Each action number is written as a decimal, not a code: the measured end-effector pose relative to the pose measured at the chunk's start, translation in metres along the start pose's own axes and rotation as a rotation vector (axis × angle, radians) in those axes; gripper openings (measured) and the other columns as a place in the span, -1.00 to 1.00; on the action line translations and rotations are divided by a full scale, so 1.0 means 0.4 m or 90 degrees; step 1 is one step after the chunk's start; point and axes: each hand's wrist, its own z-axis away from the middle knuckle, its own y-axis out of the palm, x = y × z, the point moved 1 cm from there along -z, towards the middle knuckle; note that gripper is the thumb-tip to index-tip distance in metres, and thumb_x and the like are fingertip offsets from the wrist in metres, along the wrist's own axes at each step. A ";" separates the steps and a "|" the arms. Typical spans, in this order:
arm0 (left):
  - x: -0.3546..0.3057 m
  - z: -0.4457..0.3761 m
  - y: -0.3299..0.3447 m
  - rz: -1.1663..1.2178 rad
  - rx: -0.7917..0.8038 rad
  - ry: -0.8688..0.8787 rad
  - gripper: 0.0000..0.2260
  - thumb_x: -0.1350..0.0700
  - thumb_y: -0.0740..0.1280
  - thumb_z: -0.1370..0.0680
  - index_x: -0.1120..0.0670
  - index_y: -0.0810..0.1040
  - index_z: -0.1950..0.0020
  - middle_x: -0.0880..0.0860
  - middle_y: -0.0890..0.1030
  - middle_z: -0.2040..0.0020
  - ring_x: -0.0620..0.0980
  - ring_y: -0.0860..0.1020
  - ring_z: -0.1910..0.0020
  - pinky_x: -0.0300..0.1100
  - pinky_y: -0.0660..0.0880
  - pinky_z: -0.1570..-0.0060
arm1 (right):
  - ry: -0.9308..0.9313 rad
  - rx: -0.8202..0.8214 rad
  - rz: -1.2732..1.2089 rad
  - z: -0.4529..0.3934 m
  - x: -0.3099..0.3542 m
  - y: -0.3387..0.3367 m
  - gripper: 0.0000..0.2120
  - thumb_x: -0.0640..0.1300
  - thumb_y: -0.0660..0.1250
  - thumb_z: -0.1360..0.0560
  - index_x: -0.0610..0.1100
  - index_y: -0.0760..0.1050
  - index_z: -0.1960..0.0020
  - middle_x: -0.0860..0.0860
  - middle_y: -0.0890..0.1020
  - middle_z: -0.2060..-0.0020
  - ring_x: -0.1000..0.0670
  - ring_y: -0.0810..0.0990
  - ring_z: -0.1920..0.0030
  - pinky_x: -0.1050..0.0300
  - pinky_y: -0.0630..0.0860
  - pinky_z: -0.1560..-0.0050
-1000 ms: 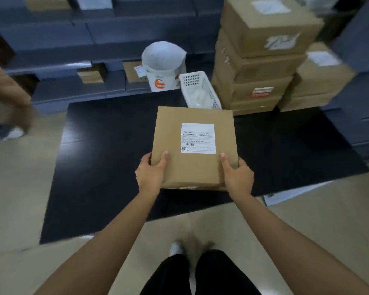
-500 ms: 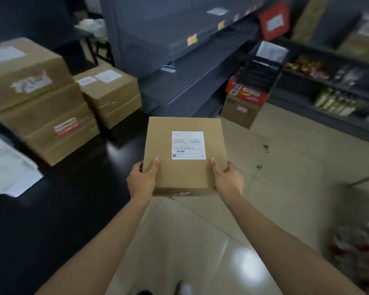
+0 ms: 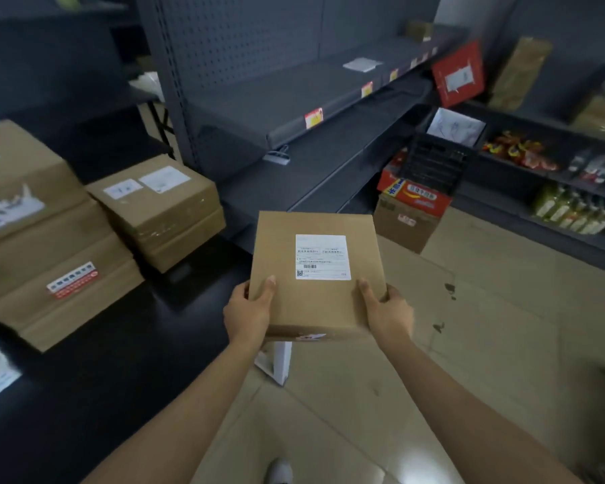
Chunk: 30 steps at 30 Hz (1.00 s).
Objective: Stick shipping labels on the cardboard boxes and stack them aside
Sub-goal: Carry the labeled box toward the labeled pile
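Fingers of both hands wrap under the near corners of the cardboard box [image 3: 316,274], each thumb lying flat on its top face: the left hand [image 3: 247,316] grasps the near-left corner, the right hand [image 3: 388,314] the near-right one. Only the thumbs and knuckles show; the fingers beneath are hidden by the box.

That box is carried in the air, roughly level, just past the right edge of the black worktop [image 3: 126,361] and above the tiled floor [image 3: 468,344]. A white shipping label [image 3: 323,257] is already stuck flat on its top, toward the far right.

Judging from the relaxed hold at one end only, the box seems light (a heavy one would likely sag away from the wrists). Its faces look stiff and flat, with crisp edges, so it should stack squarely. Plain card gives fair friction, though the taped seam on the near side may be slicker. Holding the corners with support underneath looks sound.

Further out, stacked boxes [image 3: 154,207] sit near the worktop's far right corner, with a taller pile [image 3: 42,260] to their left.
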 end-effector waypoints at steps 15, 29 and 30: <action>-0.110 -0.325 -0.146 0.122 -0.363 -0.080 -0.47 -0.26 0.32 -0.47 0.05 0.47 -0.30 -0.02 0.54 -0.09 -0.02 0.51 -0.03 -0.10 0.44 -0.01 | -0.283 0.280 0.002 -0.319 0.462 0.371 -0.36 0.39 0.19 -0.44 -0.11 0.52 -0.21 -0.07 0.64 -0.03 -0.12 0.59 -0.03 0.02 0.53 0.03; -0.306 -0.683 -0.356 -0.024 -0.427 -0.116 -0.43 -0.22 0.12 -0.60 0.18 0.33 -0.40 0.12 0.47 -0.31 0.15 0.43 -0.29 -0.11 0.33 -0.09 | -0.410 0.417 0.063 -0.458 0.908 0.711 -0.38 0.31 0.14 -0.53 -0.22 0.42 -0.24 -0.13 0.58 -0.14 -0.16 0.57 -0.09 0.10 0.38 0.16; -0.307 -0.715 -0.373 -0.032 -0.418 -0.126 -0.42 -0.22 0.11 -0.60 0.20 0.31 -0.42 0.15 0.45 -0.33 0.17 0.41 -0.31 -0.09 0.34 -0.12 | -0.410 0.416 0.075 -0.463 0.933 0.738 -0.38 0.31 0.14 -0.53 -0.22 0.41 -0.26 -0.13 0.57 -0.15 -0.17 0.56 -0.11 0.10 0.36 0.16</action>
